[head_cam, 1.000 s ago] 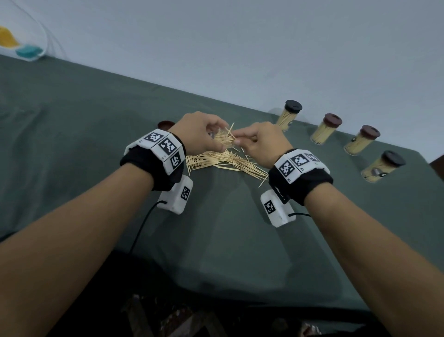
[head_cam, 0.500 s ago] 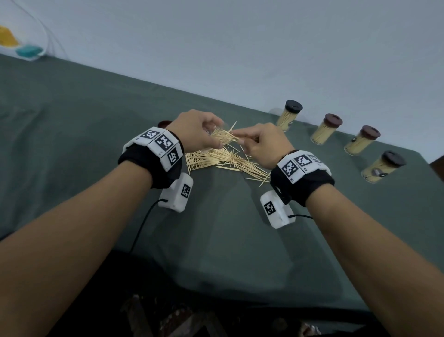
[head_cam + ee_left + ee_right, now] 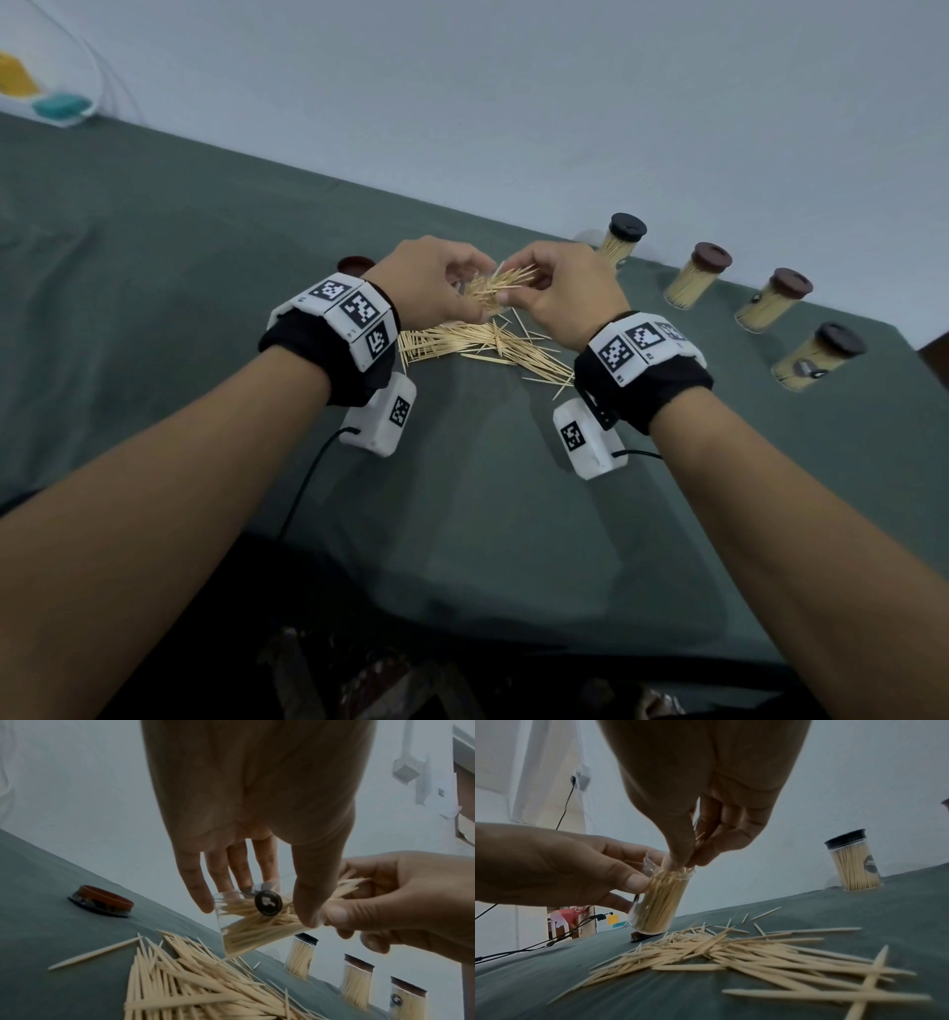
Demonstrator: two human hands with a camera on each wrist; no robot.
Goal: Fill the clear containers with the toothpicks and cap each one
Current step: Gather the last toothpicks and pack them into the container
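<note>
My left hand (image 3: 436, 288) grips a clear container (image 3: 252, 925) half full of toothpicks, lifted just above the green cloth and tilted toward my right hand; the container (image 3: 658, 902) also shows in the right wrist view. My right hand (image 3: 554, 293) pinches a bunch of toothpicks (image 3: 506, 288) whose ends enter the container's mouth. The same bunch (image 3: 344, 888) fans out past my left thumb. A loose pile of toothpicks (image 3: 482, 344) lies on the cloth under both hands. A brown cap (image 3: 101, 900) lies upside down to the left.
Several capped, filled containers stand in a row at the back right, the nearest to my hands having a black cap (image 3: 624, 239), then brown-capped ones (image 3: 698, 275). The green cloth (image 3: 154, 257) covers the table up to a pale wall. Cables hang off the front edge.
Both hands rose from the pile. The left hand lifted the container and the right hand brought a bunch of toothpicks up to its mouth.
</note>
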